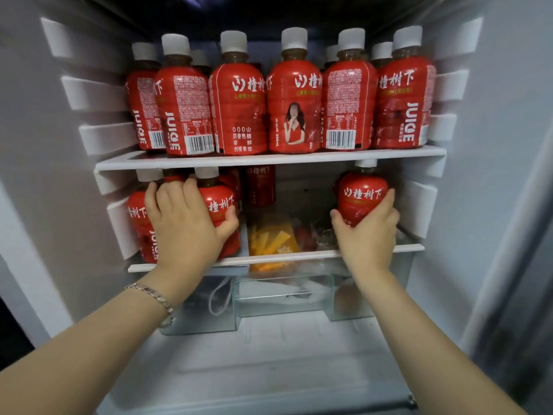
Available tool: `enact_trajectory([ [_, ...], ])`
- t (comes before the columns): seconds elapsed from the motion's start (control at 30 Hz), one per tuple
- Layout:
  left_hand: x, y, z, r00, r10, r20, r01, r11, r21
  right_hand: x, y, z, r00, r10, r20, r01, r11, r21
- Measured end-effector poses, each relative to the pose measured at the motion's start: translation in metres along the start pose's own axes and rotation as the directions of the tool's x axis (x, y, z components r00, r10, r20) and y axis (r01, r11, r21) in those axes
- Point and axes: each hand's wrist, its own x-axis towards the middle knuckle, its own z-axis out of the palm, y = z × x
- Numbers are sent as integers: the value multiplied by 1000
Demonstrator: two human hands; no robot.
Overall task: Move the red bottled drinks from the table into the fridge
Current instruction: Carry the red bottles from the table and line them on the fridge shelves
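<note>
Inside, left hand (182,217) clasps a rounded red left bottle (223,205); right hand (368,232) clasps the right bottle (362,196).

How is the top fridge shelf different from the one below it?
The top shelf is packed with red bottles right across; the lower shelf has a gap in front. The lower shelf holds an orange packet; the top shelf shows only bottles. The left hand and right hand grip bottles on the lower shelf, not the top shelf. Both carry white-capped red bottles.
</note>
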Motion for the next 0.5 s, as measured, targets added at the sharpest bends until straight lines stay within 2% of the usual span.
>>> enact_trajectory([
  [0.1,0,1,0,1000,0,-7,-1,1000,-7,1,-5,3,994,-63,84,65,998,-23],
  [0.23,-1,2,-1,1000,7,0,-7,1000,13,-7,-25,20,922,-158,354,170,985,-5],
  [0.33,-2,3,-2,1000,17,8,-18,999,43,-10,-46,47,860,-140,490,173,985,-24],
  [0.5,1,2,0,999,39,-8,-39,994,101,-4,-69,89,778,-116,617,129,991,23],
])
